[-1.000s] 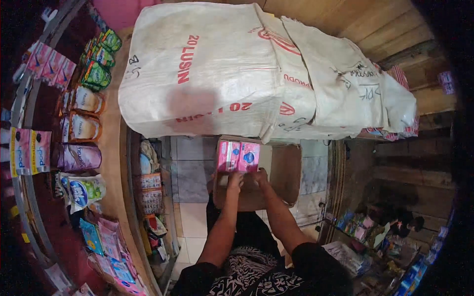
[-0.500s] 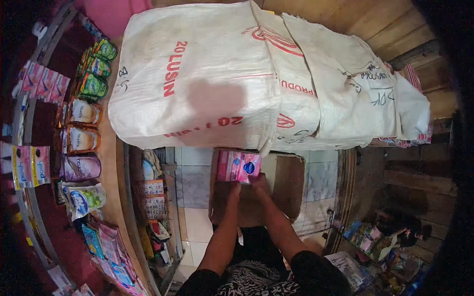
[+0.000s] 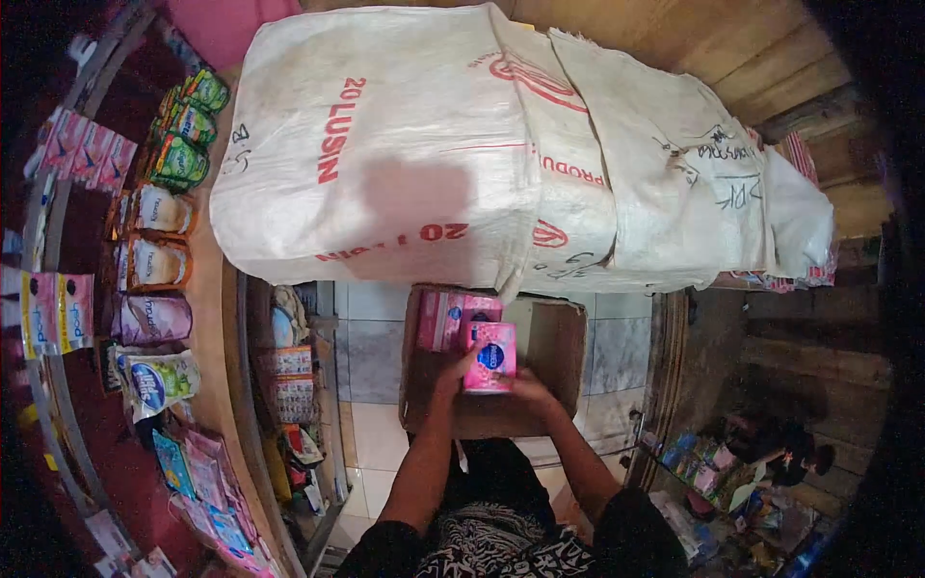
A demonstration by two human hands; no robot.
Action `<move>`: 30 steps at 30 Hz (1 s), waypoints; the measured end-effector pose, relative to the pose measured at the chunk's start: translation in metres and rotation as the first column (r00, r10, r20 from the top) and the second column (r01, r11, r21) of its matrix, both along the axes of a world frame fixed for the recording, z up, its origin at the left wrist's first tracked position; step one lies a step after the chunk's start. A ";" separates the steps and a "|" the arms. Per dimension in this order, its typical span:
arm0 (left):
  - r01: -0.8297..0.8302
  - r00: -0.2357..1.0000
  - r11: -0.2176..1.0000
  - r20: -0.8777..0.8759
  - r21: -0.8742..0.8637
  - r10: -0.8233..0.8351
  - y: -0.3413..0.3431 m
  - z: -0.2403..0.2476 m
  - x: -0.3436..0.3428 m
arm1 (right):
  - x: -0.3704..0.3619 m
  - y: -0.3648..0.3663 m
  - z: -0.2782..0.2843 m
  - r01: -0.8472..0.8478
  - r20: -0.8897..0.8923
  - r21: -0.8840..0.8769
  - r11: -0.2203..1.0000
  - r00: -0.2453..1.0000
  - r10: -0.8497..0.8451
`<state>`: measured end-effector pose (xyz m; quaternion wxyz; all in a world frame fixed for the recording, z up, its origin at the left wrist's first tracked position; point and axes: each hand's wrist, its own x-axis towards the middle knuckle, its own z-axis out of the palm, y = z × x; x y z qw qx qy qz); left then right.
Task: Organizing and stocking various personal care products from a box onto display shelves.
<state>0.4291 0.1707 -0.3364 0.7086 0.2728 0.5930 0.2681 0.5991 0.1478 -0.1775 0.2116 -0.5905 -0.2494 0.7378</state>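
Head | left hand [image 3: 457,371], right hand [image 3: 533,389] gripping pink pack [image 3: 495,360] | white sack [image 3: 482,164] partly hides carton [image 3: 561,347]

Both hands' fingers [image 3: 466,366] hold a pink pack [image 3: 493,358].

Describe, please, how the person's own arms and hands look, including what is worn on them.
The left hand and right hand wear no gloves. Both forearms are uncovered, with no watch visible. Plain black sleeves end near the elbows. Rings cannot be made out.
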 end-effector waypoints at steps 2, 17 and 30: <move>0.071 0.992 0.989 0.112 -0.127 -0.057 -0.004 0.022 -0.006 | 0.002 0.003 0.016 -0.011 -0.005 0.034 0.999 1.000 0.012; -0.011 0.985 0.943 -0.158 0.333 0.067 -0.023 0.204 -0.077 | -0.051 0.034 -0.182 -0.158 0.350 0.083 0.984 0.929 0.119; -0.455 0.890 0.881 0.116 0.129 0.442 -0.054 0.291 -0.123 | -0.077 0.029 -0.102 -0.206 0.428 0.137 0.969 0.894 0.130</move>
